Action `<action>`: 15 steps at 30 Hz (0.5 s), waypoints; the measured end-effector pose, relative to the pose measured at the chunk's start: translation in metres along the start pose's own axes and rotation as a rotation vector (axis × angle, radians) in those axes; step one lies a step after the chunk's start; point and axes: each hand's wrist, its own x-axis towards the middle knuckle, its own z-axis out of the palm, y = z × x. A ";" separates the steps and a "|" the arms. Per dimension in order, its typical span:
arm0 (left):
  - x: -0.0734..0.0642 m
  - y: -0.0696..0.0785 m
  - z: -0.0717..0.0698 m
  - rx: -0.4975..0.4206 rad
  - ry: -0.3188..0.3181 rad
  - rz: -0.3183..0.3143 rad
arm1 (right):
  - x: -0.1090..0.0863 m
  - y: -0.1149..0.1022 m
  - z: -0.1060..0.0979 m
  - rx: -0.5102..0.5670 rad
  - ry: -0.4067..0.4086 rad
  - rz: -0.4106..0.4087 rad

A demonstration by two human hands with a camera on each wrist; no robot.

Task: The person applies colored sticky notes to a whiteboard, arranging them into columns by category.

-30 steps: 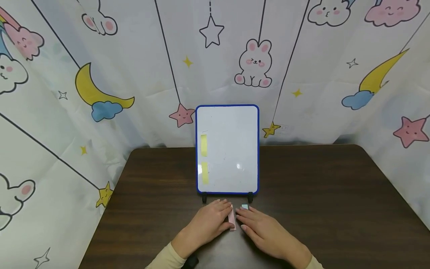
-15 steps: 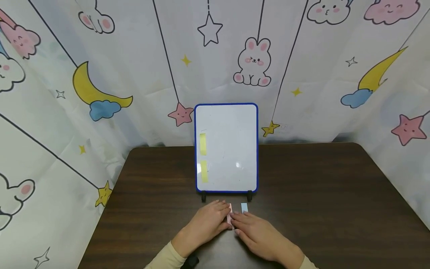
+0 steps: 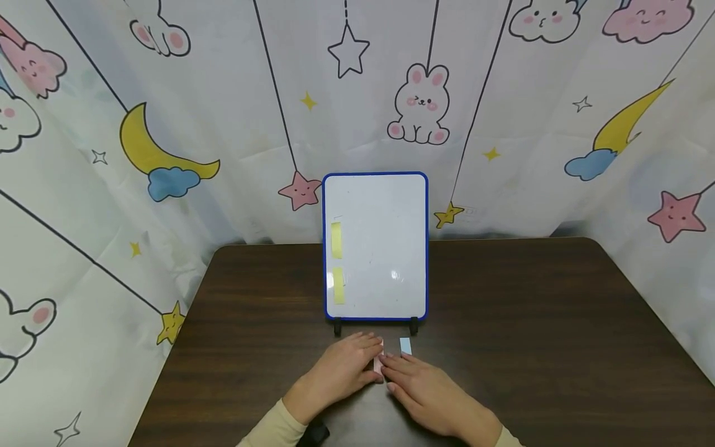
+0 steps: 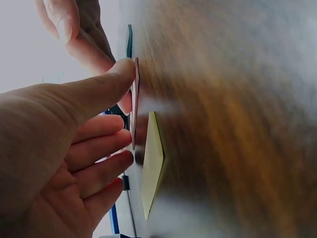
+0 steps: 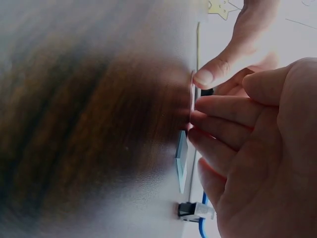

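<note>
In the head view a thin pink paper strip (image 3: 378, 367) lies on the table between both hands, partly covered by their fingers. My left hand (image 3: 342, 367) rests over its left side, thumb at the near end and fingers toward the far end. Fingertips of my right hand (image 3: 426, 392) touch its right side, the fingers nearly straight. A light blue strip pad (image 3: 405, 346) lies just beyond the right hand's fingers. Under the left palm sits a yellow pad (image 4: 152, 166), seen in the left wrist view and hidden in the head view.
A whiteboard (image 3: 377, 242) with a blue frame stands on black feet (image 3: 414, 326) behind the hands. Two yellow strips (image 3: 336, 241) stick to its left side. A printed curtain (image 3: 251, 112) hangs behind the dark wooden table (image 3: 503, 304).
My right hand has moved left from the blue pad to the pink strip, uncovering more of the blue. The pink strip has shifted slightly left, with the left hand almost still.
</note>
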 end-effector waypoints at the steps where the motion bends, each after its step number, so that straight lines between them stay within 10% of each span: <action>1: 0.000 -0.001 0.000 -0.015 -0.003 -0.002 | 0.000 0.000 0.000 -0.001 -0.002 0.001; 15: 0.000 -0.004 0.002 -0.064 0.050 -0.012 | 0.001 0.002 -0.001 0.008 0.031 0.037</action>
